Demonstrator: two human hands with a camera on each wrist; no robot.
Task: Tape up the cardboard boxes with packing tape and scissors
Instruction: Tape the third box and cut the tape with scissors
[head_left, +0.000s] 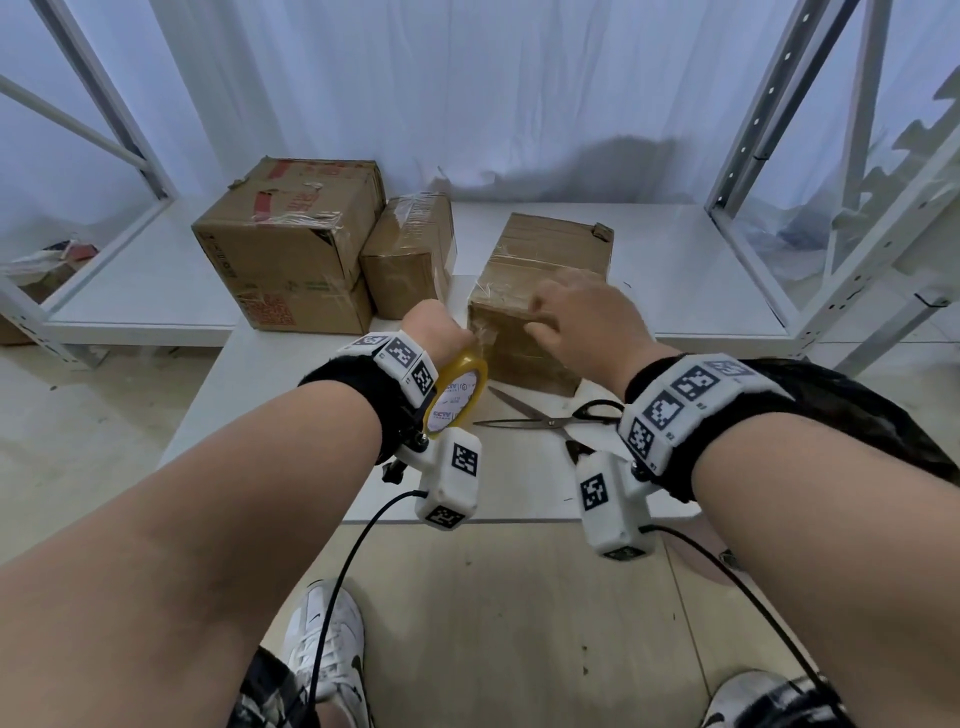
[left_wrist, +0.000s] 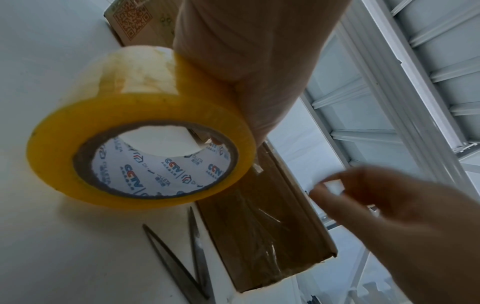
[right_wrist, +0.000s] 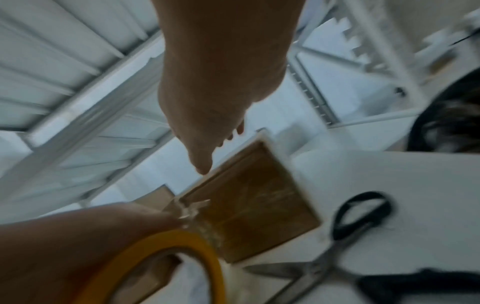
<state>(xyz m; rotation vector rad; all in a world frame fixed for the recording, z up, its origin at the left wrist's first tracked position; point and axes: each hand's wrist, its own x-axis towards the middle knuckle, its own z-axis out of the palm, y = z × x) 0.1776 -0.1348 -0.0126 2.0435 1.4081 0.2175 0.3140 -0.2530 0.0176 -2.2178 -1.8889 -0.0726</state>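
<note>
My left hand (head_left: 431, 327) grips a yellow roll of packing tape (head_left: 457, 392), held on edge just left of the nearest cardboard box (head_left: 540, 291). A strip of clear tape runs from the roll (left_wrist: 140, 156) onto the box's front face (left_wrist: 259, 226). My right hand (head_left: 576, 317) is over the box's front top edge with its fingers loosely bent. It is blurred, and I cannot tell whether it touches the cardboard. In the right wrist view its thumb points at the box edge (right_wrist: 254, 216). Black-handled scissors (head_left: 550, 418) lie with blades apart on the table in front of the box.
A large taped box (head_left: 285, 244) and a smaller one (head_left: 410, 254) stand at the back left. The white table (head_left: 291, 364) butts against a low white shelf (head_left: 701, 270). Metal shelving uprights (head_left: 779, 156) rise on the right, more on the left. The table's near edge is by my feet.
</note>
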